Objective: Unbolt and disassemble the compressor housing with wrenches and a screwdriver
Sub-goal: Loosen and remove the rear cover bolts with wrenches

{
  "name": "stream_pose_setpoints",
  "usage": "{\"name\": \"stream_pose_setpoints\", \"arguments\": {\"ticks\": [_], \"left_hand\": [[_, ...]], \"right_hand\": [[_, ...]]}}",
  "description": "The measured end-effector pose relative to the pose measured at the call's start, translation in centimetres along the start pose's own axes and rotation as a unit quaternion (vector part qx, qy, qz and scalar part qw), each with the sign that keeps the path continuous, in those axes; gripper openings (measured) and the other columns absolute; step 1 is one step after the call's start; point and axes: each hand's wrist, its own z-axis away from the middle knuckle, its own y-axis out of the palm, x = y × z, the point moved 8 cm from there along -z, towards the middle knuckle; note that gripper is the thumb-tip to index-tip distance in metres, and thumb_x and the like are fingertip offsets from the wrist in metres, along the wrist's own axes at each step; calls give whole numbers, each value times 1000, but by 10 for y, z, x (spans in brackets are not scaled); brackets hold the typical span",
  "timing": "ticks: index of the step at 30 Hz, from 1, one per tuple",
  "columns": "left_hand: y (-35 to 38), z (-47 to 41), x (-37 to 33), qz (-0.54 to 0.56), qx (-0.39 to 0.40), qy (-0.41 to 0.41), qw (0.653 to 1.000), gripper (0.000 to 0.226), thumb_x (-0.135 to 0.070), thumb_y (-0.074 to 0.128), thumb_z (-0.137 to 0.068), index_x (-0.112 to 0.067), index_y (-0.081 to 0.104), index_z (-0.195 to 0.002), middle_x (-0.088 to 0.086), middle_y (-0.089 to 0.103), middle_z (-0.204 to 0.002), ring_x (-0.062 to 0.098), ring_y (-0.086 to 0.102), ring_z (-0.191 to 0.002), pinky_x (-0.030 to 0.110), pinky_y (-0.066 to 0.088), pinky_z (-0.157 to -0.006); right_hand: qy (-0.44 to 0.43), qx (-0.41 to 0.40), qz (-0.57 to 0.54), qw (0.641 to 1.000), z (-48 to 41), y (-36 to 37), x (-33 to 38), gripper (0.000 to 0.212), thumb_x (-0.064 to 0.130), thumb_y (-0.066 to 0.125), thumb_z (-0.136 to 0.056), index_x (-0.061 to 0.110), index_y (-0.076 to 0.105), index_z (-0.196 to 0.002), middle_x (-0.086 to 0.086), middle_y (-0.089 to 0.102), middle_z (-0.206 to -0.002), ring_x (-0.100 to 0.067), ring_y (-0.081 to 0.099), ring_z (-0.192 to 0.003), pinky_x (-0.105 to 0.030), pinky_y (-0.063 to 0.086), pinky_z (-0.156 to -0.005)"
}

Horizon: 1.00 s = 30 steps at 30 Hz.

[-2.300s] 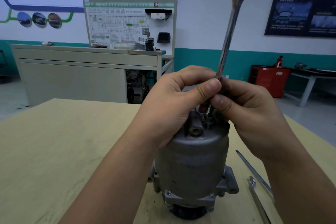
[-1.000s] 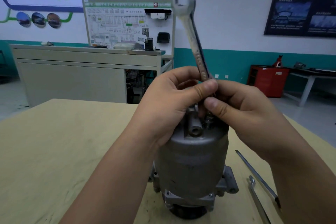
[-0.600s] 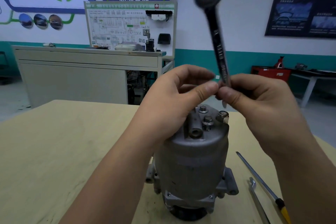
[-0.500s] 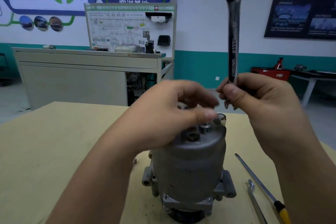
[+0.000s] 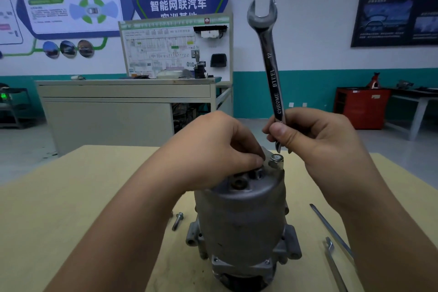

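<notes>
- Left hand (image 5: 213,152): fingers and thumb curl down, pinching a top bolt (image 5: 259,171) on the compressor housing (image 5: 239,216).
- Right hand (image 5: 315,147): fingers wrapped tight round the wrench (image 5: 270,66) at its lower end. The shaft is near upright, open end pointing up.
- The housing stands on end on the table (image 5: 71,197).
- A loose bolt (image 5: 177,220) lies left of its base; the screwdriver (image 5: 329,227) and a second wrench (image 5: 331,261) lie to the right.

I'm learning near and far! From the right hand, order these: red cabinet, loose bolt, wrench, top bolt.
1. wrench: held in right hand.
2. top bolt: just below, on compressor.
3. loose bolt: table, compressor's left.
4. red cabinet: far back right.
</notes>
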Motion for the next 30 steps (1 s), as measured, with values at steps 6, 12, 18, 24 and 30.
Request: {"name": "stream_pose_setpoints", "arguments": {"ticks": [6, 12, 18, 24, 30], "left_hand": [[1, -1, -4, -40, -24, -5, 999, 18, -34, 72, -80, -36, 61, -65, -21, 59, -58, -16, 54, -59, 0, 37, -52], [2, 1, -5, -75, -41, -19, 996, 22, -42, 70, -79, -33, 56, -64, -14, 62, -66, -5, 57, -62, 2, 39, -57], [-3, 3, -4, -69, -31, -5, 997, 16, -47, 67, -76, -37, 55, -75, -18, 62, -91, -3, 54, -87, 13, 41, -68], [4, 2, -11, -76, 47, 17, 996, 16, -22, 66, -85, -38, 69, -87, -28, 62, -74, -23, 53, -68, -4, 36, -57], [2, 0, -10, -110, -2, 10, 994, 6, -33, 67, -84, -35, 64, -79, -21, 61, -77, -10, 53, -72, 0, 38, -61]], "right_hand": [[-4, 5, 15, 1000, 1, 1, 1, 21, 15, 64, -84, 30, 67, -70, 10, 69, -73, 1, 62, -69, -13, 50, -63], [-7, -1, 20, 1000, 2, -2, 4, 21, 15, 64, -84, 31, 67, -71, 9, 68, -72, 1, 61, -68, -13, 49, -60], [-16, 5, 24, 1000, 3, -4, 6, 22, 17, 63, -85, 34, 65, -71, 18, 68, -70, 4, 62, -70, -9, 47, -62], [-16, 10, 18, 1000, 4, -4, 7, 24, 17, 63, -85, 35, 65, -70, 18, 67, -68, 4, 62, -69, -7, 46, -60], [-20, 9, 20, 1000, 4, -6, 8, 22, 18, 64, -85, 36, 65, -71, 18, 68, -71, 5, 62, -72, -6, 45, -61]]}}
